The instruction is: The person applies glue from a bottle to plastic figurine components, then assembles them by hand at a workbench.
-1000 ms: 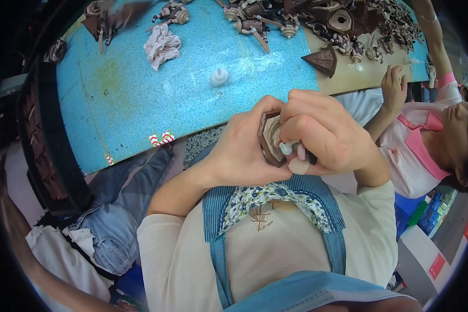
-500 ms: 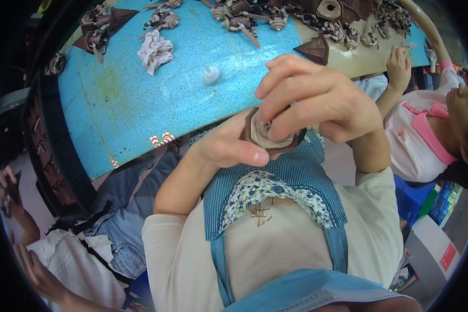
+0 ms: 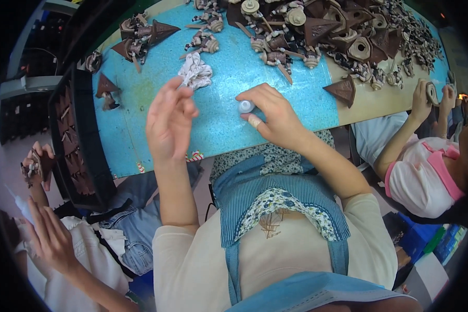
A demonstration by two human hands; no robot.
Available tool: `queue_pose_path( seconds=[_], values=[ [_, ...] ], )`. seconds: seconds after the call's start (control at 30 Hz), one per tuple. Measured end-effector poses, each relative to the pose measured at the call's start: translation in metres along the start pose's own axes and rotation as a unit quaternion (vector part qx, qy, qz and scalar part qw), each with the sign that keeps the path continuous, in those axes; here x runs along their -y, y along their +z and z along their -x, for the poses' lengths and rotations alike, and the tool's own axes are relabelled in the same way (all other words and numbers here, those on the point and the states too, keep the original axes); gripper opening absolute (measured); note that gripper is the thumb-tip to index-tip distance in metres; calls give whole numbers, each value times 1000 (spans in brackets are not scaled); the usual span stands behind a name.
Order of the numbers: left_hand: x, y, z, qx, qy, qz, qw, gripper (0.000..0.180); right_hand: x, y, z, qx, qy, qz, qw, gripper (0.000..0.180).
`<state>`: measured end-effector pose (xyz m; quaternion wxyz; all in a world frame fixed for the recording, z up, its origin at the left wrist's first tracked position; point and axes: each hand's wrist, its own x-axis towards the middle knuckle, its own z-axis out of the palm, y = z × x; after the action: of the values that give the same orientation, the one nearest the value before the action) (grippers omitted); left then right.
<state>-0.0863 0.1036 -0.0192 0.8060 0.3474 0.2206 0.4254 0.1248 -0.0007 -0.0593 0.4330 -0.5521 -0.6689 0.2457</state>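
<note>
Blue tabletop (image 3: 140, 122), wht bottle (image 3: 246, 107) grasped btwn R fingers (image 3: 257, 94), L fingers (image 3: 166, 98) loose nr cloth (image 3: 196, 72)

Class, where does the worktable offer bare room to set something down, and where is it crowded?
Speckled blue tabletop lies bare between the black rectangular tray, the small brown pointed piece and the left hand; another patch separates the right hand from the dark brown pyramid. The far right is crowded with heaped brown and cream parts.
</note>
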Motion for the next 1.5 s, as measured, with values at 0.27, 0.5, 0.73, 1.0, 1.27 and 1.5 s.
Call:
queue_pose_path(
  seconds=[0.27,0.5,0.73,1.0,1.27,1.5],
  values=[
    [37,106,-104,181,296,-569,746,30,16,-37,24,-82,35,-63,994,35],
    [89,152,-145,82,552,-722,409,32,17,-61,58,-160,86,-73,981,26],
    [57,124,-75,149,448,-609,637,34,14,-59,70,-199,123,-156,960,28],
    [53,23,12,137,272,-672,676,31,13,-50,66,-149,169,-255,940,30],
    [76,45,8,16,173,-757,630,62,27,-63,57,-151,169,-214,950,40],
    [79,61,24,47,49,-204,977,75,62,-105,58,-135,119,-75,981,32]
  ],
)
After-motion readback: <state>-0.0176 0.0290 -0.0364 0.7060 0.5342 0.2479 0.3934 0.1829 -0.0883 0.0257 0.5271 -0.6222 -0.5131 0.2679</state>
